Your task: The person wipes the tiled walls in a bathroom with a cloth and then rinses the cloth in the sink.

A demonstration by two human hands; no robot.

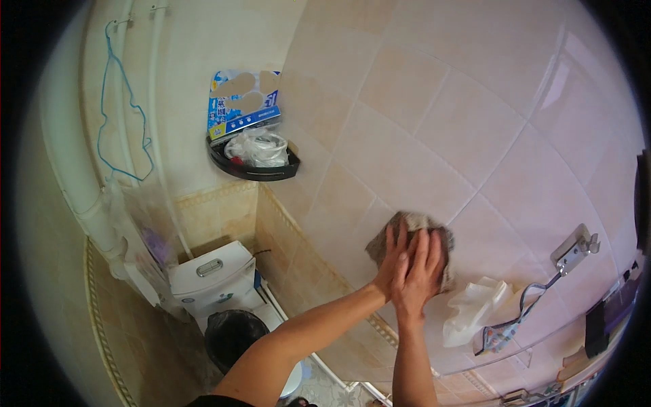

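Glossy beige tile wall (488, 122) | pressing mottled brown-grey cloth (376, 248) under left hand (391, 266) + right hand (416, 278), fingers kinda straight, unclenched | might snag crumpled white sheet (475, 312) swiping wide

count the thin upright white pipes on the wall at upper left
2: the left pipe runs behind the blue hanger; the right pipe runs just right of that hanger. Others may be hidden behind the clear bag below.
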